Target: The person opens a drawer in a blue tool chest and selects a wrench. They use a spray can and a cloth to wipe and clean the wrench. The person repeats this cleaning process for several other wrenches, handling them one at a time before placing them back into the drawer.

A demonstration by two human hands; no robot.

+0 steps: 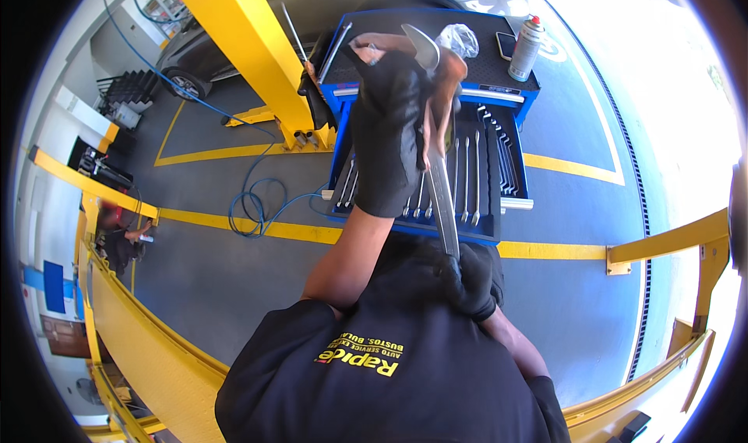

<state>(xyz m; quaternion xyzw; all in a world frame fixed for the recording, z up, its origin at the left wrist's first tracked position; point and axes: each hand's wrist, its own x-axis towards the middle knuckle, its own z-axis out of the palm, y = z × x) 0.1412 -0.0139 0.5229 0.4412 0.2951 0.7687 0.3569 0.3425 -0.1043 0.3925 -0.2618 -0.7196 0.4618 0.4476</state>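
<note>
A large steel wrench (442, 203) stands lengthwise before my chest, its open jaw pointing away from me. My right hand (470, 279), in a black glove, grips its near end. Higher up, my left hand (388, 127), also black-gloved, is closed on what looks like a brown cloth (449, 78), which lies around the wrench's upper part; blur hides the fingers. Beneath the hands, a blue tool chest has a pulled-out drawer (497, 215) holding rows of combination wrenches (466, 180) and several offset ring wrenches (505, 151).
On the chest's black top (397, 22) are a spray can (526, 48), a phone (505, 45), a crumpled clear plastic bag (459, 40) and a long wrench (336, 51). A yellow lift post (245, 40) stands to the left. A blue hose (257, 209) coils on the floor. Another person (120, 241) is far left.
</note>
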